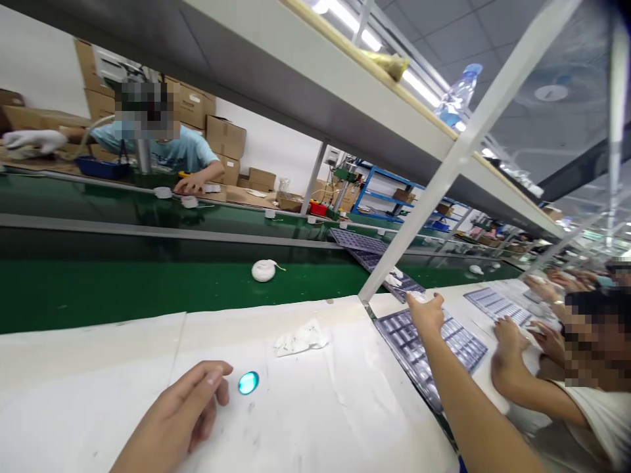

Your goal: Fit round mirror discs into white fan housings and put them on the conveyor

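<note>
My left hand (190,410) rests on the white table cover (315,420) with its fingers loosely apart and nothing in them. Its index fingertip lies just left of a small blue-green glass disc (248,382). My right arm stretches forward to the right, and my right hand (426,316) is at the far end of a dark tray of small parts (400,341). Its fingers are bunched together at a small white bit that I cannot make out. A crumpled white cloth (302,338) lies between the two hands.
A green conveyor belt (148,282) runs beyond the table, carrying a round white part (263,270). A slanted white frame post (419,217) stands by the tray. A co-worker's hands (510,345) work on the right. Another person (162,151) sits across the belt. More trays (495,305) lie further right.
</note>
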`<state>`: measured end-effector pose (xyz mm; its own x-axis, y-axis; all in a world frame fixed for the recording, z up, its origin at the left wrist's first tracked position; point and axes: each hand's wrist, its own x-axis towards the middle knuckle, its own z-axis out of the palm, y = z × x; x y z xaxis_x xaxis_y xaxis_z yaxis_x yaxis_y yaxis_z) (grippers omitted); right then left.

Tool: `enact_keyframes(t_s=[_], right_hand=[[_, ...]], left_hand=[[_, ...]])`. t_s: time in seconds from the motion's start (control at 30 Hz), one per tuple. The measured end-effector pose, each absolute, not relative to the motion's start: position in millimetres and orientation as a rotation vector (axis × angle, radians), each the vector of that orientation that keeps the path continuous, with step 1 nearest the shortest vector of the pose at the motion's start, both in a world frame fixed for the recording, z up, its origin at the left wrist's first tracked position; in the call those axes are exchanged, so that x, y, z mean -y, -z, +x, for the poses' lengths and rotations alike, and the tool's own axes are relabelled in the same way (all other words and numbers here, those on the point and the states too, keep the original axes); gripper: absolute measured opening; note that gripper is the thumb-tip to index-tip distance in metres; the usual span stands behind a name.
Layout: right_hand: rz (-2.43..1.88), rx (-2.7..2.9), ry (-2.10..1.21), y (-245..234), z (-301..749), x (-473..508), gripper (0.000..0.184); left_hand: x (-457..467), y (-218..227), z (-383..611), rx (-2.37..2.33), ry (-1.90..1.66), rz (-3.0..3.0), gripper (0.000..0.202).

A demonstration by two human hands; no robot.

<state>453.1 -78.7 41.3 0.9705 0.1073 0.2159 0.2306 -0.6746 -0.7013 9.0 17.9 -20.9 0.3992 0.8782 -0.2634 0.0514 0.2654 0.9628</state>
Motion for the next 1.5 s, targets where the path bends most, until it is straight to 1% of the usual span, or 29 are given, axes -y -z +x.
enact_keyframes(t_s=[0.1,0.13,0.2,0.27,0.3,0.33,0.37,0.4,0.47,0.5,0.57,0.67,0.73,0.83,0.9,0.97,1.03,1.07,1.13,1.3,1.4,1.5], right_hand=[[-2.179,0.566,0.097,-30.0,367.0,67.7,0.076],[-2.092,0.724,0.01,-24.4,328.8,65.6,0.08],[-1.703,1.118,-0.314,-14.6,250.2,63.2,0.09],[-1.569,1.279,-0.601,-9.9,186.7,59.5,0.094],[-1.536,1.32,-0.668,-9.6,165.9,56.5,0.096],[-1.507,1.352,-0.72,-10.2,153.5,52.8,0.095],[-1.473,1.374,-0.738,-11.2,148.9,48.5,0.088],[-1.445,1.401,-0.736,-12.4,150.9,44.2,0.075],[-1.478,1.528,-0.701,-13.8,165.7,36.5,0.04],[-1.545,1.635,-0.672,-13.6,174.3,33.7,0.028],[-1.729,1.882,-0.616,-11.1,186.7,30.5,0.018],[-1.886,2.047,-0.605,-3.9,189.3,30.7,0.012],[-1.903,2.023,-0.629,-0.4,186.4,31.7,0.009],[-1.873,1.991,-0.673,-2.4,185.7,33.0,0.009],[-1.752,1.903,-0.807,-7.8,187.8,35.2,0.01],[-1.528,1.664,-1.042,-13.9,188.9,39.1,0.01],[-1.314,1.378,-1.205,-18.1,186.6,44.4,0.016],[-1.258,1.29,-1.224,-19.1,183.9,47.1,0.019],[-1.242,1.238,-1.177,-19.0,176.5,51.6,0.02],[-1.369,1.347,-1.033,-14.0,162.7,55.0,0.013],[-1.422,1.412,-0.934,-12.3,162.4,54.6,0.013],[-1.457,1.44,-0.878,-12.5,163.3,54.8,0.013]], left_hand=[[-8.0,5.9,10.5,-0.94,-0.67,1.16,0.032],[-4.1,0.3,10.8,-0.891,-0.668,1.119,0.032],[3.4,-10.7,10.9,-0.785,-0.665,0.962,0.031],[8.2,-19.5,10.1,-0.685,-0.669,0.744,0.029],[8.7,-22.7,9.4,-0.642,-0.677,0.648,0.027],[7.8,-24.8,8.4,-0.609,-0.691,0.578,0.025],[5.5,-26.0,7.2,-0.597,-0.721,0.538,0.023],[2.3,-26.5,5.9,-0.607,-0.761,0.523,0.021],[-5.3,-25.7,3.4,-0.67,-0.852,0.53,0.021],[-8.7,-24.8,2.2,-0.705,-0.883,0.542,0.023],[-13.1,-23.1,0.4,-0.76,-0.898,0.559,0.027],[-13.5,-21.3,-1.2,-0.798,-0.876,0.571,0.033],[-11.9,-21.0,-1.9,-0.815,-0.86,0.597,0.035],[-10.2,-21.2,-1.7,-0.83,-0.847,0.674,0.036],[-9.9,-21.2,-0.2,-0.837,-0.844,0.729,0.036],[-9.6,-20.4,2.4,-0.858,-0.859,0.785,0.036],[-8.4,-18.4,5.1,-0.877,-0.853,0.855,0.037],[-7.3,-17.1,6.4,-0.88,-0.842,0.894,0.037],[-4.2,-14.8,8.7,-0.878,-0.802,0.954,0.037],[4.4,-17.4,12.8,-0.999,-0.761,0.952,0.041],[6.6,-22.4,13.3,-1.042,-0.726,0.996,0.046],[6.9,-23.8,11.8,-1.009,-0.707,1.013,0.046]])
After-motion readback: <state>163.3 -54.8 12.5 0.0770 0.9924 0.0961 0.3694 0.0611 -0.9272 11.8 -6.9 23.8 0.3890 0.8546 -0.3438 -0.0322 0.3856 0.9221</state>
